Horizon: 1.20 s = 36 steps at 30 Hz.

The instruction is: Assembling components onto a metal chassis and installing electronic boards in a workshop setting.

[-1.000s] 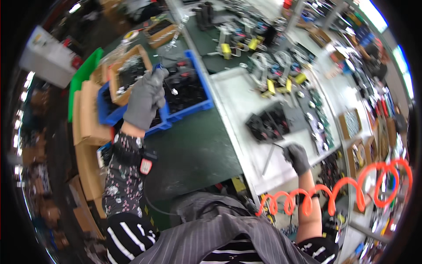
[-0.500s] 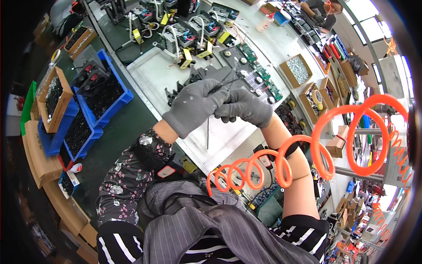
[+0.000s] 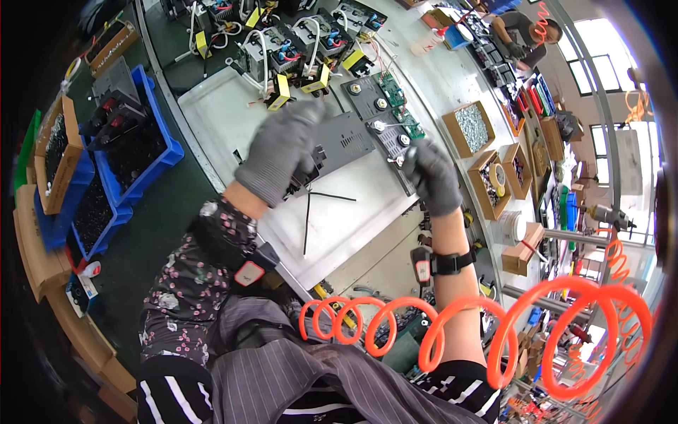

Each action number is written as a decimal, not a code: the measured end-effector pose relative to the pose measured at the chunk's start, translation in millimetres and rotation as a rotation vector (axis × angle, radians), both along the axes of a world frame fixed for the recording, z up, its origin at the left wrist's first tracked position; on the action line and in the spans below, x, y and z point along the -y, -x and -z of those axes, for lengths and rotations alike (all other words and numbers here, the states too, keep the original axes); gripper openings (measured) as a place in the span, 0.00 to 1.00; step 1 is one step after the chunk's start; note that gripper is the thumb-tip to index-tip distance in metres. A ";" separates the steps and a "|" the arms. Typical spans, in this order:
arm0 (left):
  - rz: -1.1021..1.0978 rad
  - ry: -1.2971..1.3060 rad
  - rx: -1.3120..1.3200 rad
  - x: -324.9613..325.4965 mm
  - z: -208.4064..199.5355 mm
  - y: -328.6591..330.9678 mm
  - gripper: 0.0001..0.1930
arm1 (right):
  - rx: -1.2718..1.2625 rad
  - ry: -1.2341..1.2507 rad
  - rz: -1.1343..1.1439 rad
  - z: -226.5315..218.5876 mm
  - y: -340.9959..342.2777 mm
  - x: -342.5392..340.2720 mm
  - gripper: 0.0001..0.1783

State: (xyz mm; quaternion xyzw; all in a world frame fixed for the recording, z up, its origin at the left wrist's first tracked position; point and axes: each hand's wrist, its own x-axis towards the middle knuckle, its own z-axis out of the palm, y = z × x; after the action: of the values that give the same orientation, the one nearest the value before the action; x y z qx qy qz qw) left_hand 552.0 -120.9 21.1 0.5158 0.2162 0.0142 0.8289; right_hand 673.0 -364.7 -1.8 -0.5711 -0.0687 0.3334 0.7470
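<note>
My left hand [image 3: 282, 152], in a grey glove, is over a black perforated plastic panel [image 3: 342, 145] and black parts at its left end. Its fingertips are blurred, and whatever lies under the palm is hidden. My right hand [image 3: 433, 177], gloved too, has curled fingers beside a row of dark plates [image 3: 385, 138] with round metal fittings and green circuit boards [image 3: 392, 90]. Anything inside those fingers is hidden. Thin black strips [image 3: 306, 225] lie at an angle on the white work board [image 3: 339, 237], just below the panel.
Black units with white cables and yellow blocks [image 3: 280, 92] line the far side. Blue bins [image 3: 166, 152] of black parts stand left. Open boxes of small hardware [image 3: 470, 129] are at right. An orange coiled hose [image 3: 441, 332] crosses in front of my right arm. Another person [image 3: 526, 35] sits far right.
My hands, together before with a thin black strip, have parted: left up and left, right toward the right. Thin strips now lie on the board. The whole view has shifted.
</note>
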 end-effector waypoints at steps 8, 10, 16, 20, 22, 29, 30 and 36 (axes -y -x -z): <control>-0.208 0.394 0.231 -29.4 39.5 -10.2 0.17 | 0.197 0.326 0.188 78.5 -108.1 -25.0 0.13; -0.225 0.396 0.242 -29.1 39.4 -12.7 0.17 | 0.188 0.357 0.141 95.5 -122.7 -38.9 0.13; -0.199 0.256 0.189 -30.0 37.5 -13.0 0.18 | 0.352 0.563 0.266 127.2 -164.8 -61.3 0.08; -0.196 0.262 0.184 -27.2 32.7 -12.3 0.18 | 0.427 0.672 0.213 141.2 -189.1 -46.0 0.09; -0.187 0.203 0.157 -26.4 30.5 -11.5 0.18 | 0.418 0.657 0.207 143.6 -189.4 -46.4 0.09; -0.170 0.265 0.205 -28.5 35.6 -10.9 0.18 | 0.479 0.731 0.171 156.0 -198.6 -42.1 0.11; -0.168 0.265 0.184 -28.4 33.2 -11.6 0.18 | 0.514 0.757 0.157 158.2 -200.6 -39.7 0.11; -0.171 0.269 0.170 -28.8 35.2 -10.3 0.18 | 0.524 0.768 0.182 163.4 -201.4 -41.9 0.11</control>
State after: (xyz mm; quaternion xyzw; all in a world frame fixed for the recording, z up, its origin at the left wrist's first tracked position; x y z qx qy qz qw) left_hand 562.3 -92.1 -14.1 0.3768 0.1881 0.0990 0.9016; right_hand 874.4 -322.8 -165.2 -0.8745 -0.0762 0.1123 0.4656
